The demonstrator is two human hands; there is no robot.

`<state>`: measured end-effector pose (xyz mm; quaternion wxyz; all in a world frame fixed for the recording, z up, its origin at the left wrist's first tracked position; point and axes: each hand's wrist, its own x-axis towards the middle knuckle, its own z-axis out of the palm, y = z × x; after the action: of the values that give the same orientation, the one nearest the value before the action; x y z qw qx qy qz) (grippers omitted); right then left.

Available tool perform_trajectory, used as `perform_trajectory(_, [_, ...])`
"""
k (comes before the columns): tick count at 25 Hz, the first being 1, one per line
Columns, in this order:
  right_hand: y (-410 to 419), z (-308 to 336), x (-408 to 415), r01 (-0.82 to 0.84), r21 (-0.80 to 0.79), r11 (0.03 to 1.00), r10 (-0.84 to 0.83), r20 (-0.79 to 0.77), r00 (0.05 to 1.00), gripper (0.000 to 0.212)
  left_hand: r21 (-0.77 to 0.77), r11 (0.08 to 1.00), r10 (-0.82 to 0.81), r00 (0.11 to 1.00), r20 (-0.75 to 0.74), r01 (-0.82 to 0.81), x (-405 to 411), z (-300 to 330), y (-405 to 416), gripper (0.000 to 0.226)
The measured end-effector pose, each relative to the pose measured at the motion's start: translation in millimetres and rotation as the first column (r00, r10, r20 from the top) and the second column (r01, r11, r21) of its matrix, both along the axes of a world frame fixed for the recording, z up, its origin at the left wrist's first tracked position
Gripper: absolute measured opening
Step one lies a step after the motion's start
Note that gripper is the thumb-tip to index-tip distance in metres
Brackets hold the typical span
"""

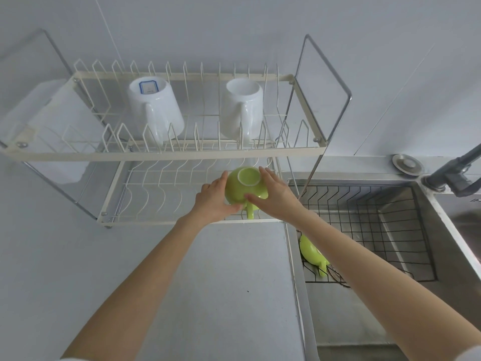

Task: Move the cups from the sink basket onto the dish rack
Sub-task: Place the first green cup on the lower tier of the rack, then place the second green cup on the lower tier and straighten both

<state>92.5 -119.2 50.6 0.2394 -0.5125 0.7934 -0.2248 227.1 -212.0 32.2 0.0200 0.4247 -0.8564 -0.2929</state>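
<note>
Both your hands hold a green cup upside down over the dish rack's lower tier.

Your left hand [213, 201] wraps the green cup [244, 188] from 9 o'clock and your right hand [273, 196] from 3 o'clock, fingers closed on its sides, base up, handle pointing to 6 o'clock; whether it touches the wires I cannot tell. It sits at the right end of the lower tier of the dish rack [161, 155]. On the upper tier, at 12 o'clock, two white mugs [154, 108] [242, 108] stand inverted, well apart. A second green cup [311, 252] lies in the sink basket [377, 217] at 4 o'clock, partly hidden by your right forearm. The tabletop [221, 282] lies under your arms.
</note>
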Motion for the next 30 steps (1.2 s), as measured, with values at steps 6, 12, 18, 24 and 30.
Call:
perform_trajectory(6, [43,19,7,-0.098,-0.114,0.989,0.092,-0.059,0.994,0.072,-0.183,0.981,-0.075,0.997,-0.013,0.071,13,29,27,0.078])
perform_trajectory(12, [101,15,2,-0.172,-0.108,0.979,0.153,-0.162,0.975,0.068,-0.345,0.928,-0.114,0.989,0.094,0.14,20,27,92,0.07])
perform_trajectory(18, [153,-3,-25,-0.094,-0.045,0.995,0.089,-0.107,0.99,0.063,-0.28,0.946,-0.139,0.984,0.108,0.165,-2,14,142,0.064])
perform_trajectory(24, [188,-21,-70,-0.023,0.019,1.0,0.024,-0.096,0.995,0.061,-0.238,0.948,-0.194,0.977,0.094,0.211,-45,6,175,0.061])
perform_trajectory(30, [206,-33,-115,0.007,0.073,0.997,-0.003,-0.065,0.998,0.063,-0.205,0.949,-0.218,0.968,0.122,0.24,-97,-7,192,0.063])
